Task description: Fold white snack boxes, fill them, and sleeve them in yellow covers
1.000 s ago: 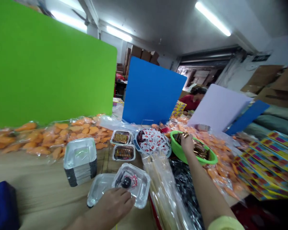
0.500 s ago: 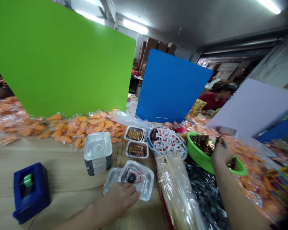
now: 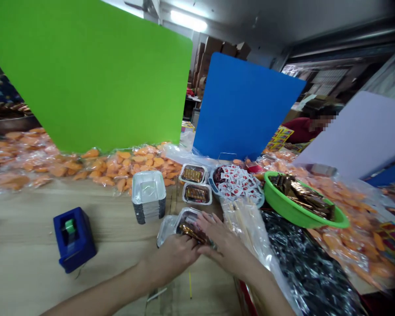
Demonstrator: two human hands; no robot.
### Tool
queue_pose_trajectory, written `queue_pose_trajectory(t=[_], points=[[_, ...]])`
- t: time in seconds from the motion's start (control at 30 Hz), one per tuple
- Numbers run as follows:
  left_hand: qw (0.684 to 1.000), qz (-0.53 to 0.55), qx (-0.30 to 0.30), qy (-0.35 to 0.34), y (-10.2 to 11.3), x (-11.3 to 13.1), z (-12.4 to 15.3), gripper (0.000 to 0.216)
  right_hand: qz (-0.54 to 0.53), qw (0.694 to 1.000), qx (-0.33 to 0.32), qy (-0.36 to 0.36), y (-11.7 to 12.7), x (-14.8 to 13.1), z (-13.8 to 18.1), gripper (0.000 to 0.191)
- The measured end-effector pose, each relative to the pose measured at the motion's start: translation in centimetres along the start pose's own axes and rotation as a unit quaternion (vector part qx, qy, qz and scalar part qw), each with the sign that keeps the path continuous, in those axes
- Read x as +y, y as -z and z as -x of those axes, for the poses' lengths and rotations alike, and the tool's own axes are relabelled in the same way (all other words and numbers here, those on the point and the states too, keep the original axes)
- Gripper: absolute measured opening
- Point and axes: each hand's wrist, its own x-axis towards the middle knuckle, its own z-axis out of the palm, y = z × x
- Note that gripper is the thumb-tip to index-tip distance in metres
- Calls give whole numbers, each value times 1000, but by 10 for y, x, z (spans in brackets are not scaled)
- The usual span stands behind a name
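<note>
My left hand point(image 3: 176, 254) is curled round the near edge of an open foil tray point(image 3: 185, 214) on the wooden table. My right hand point(image 3: 222, 241) lays a shiny brown packet point(image 3: 190, 229) into that tray, fingers stretched along its top and holding it down. A second, empty foil piece point(image 3: 164, 224) lies partly under the tray on its left. The brown packet and my fingers cover the tray's contents.
Behind the tray stand a stack of foil trays point(image 3: 149, 195), two filled trays point(image 3: 197, 193), a bowl of red-and-white sachets point(image 3: 237, 182) and a green bowl point(image 3: 283, 206) of brown packets. A bag of wooden sticks point(image 3: 246, 221) lies right, a blue tape dispenser point(image 3: 74, 237) left. A seated person point(image 3: 303, 129) is behind.
My right hand left the green bowl with a brown packet and came down to the foil tray. The left hand stayed at the tray. The camera turned left.
</note>
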Motion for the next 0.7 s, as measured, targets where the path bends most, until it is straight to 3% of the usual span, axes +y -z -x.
queue_pose_trajectory(t=[0.13,0.23,0.3,0.37,0.43,0.5,0.57,0.7], points=[[1000,20,-22,4,8,9,13,3,120,993,-24,4,-38,-3,18,84],[999,28,-32,-4,15,17,22,8,192,981,28,28,-67,-2,32,84],[999,40,7,-19,16,19,28,18,210,975,68,28,-77,1,42,78],[994,58,94,-25,12,16,35,24,212,973,96,8,-81,4,52,72],[988,53,147,10,2,7,41,20,210,970,120,-18,-81,7,61,69],[990,21,118,71,-10,-4,47,19,194,968,154,-39,-82,10,67,68],[994,-10,39,102,-21,-14,53,17,153,969,173,-83,-82,11,70,66],[994,3,-64,88,-21,-16,72,6,78,963,201,-159,-83,17,64,61]])
